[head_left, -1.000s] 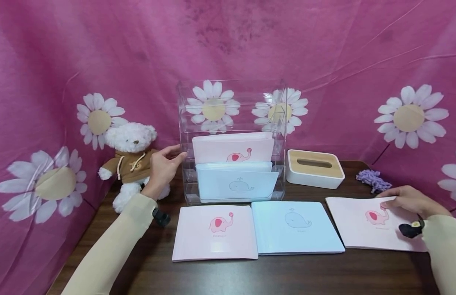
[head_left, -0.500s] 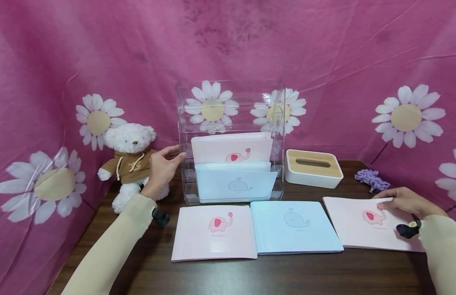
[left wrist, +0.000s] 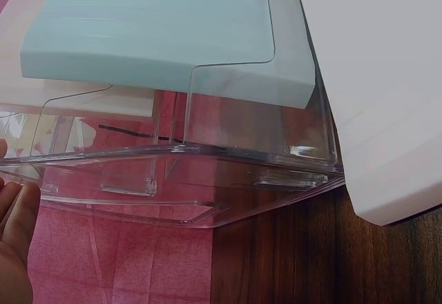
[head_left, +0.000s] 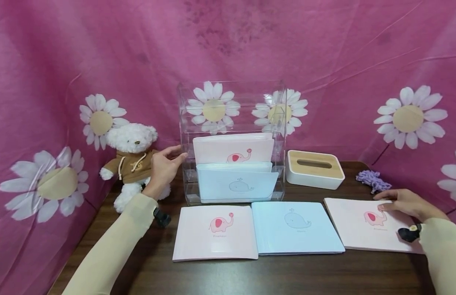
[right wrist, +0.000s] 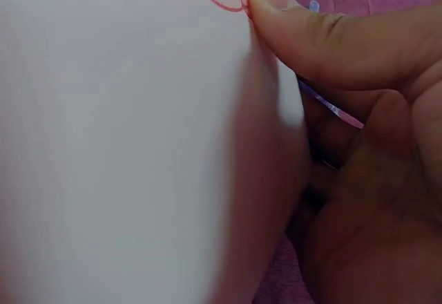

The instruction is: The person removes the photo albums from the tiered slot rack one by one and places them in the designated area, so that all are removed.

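A pink cloth (head_left: 228, 45) with big daisies (head_left: 408, 118) hangs behind the brown table (head_left: 286, 274). On the right, the pink elephant book (head_left: 355, 227) has its long side going left to right, picture the right way up. A blue whale book (head_left: 298, 237) lies just beside it, between it and the clear rack (head_left: 246, 123). A tissue box (head_left: 314, 171) and a purple clump (head_left: 372, 180) sit behind; a teddy (head_left: 132, 166) sits left. The right hand (head_left: 410, 204) pinches the pink elephant book's far edge, thumb on top. The left hand (head_left: 164, 168) holds the clear rack's side.
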The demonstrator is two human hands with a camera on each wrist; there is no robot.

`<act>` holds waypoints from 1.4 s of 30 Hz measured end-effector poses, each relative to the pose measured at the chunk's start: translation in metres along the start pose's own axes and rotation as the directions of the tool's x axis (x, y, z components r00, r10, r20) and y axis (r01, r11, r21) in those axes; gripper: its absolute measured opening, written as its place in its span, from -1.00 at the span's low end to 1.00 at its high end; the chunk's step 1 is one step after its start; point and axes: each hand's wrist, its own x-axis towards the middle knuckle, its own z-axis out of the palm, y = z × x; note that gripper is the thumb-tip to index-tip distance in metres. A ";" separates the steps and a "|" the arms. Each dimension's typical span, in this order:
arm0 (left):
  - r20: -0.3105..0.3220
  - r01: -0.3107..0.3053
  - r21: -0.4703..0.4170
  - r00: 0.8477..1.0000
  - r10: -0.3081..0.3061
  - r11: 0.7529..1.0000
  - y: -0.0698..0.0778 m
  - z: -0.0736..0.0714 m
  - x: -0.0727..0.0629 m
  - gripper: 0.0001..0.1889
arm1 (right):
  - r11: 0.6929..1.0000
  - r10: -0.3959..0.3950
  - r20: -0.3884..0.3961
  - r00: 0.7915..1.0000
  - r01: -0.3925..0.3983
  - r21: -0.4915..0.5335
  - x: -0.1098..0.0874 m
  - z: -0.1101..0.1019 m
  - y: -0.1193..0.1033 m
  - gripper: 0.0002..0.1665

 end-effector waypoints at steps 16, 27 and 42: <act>0.002 0.001 -0.020 1.000 -0.001 1.000 -0.001 0.001 0.001 -0.57 | 0.780 0.093 -0.384 0.919 0.172 0.602 -0.010 -0.026 -0.031 -0.50; 0.009 -0.017 -0.043 1.000 0.017 0.999 -0.003 0.001 0.003 -0.57 | -0.165 0.076 -0.758 0.648 0.757 0.632 -0.003 -0.071 -0.113 -0.55; -0.009 -0.020 0.002 1.000 0.020 1.000 -0.003 0.001 0.001 -0.58 | -0.227 -0.069 -0.856 0.513 0.827 0.514 0.014 -0.141 -0.251 -0.53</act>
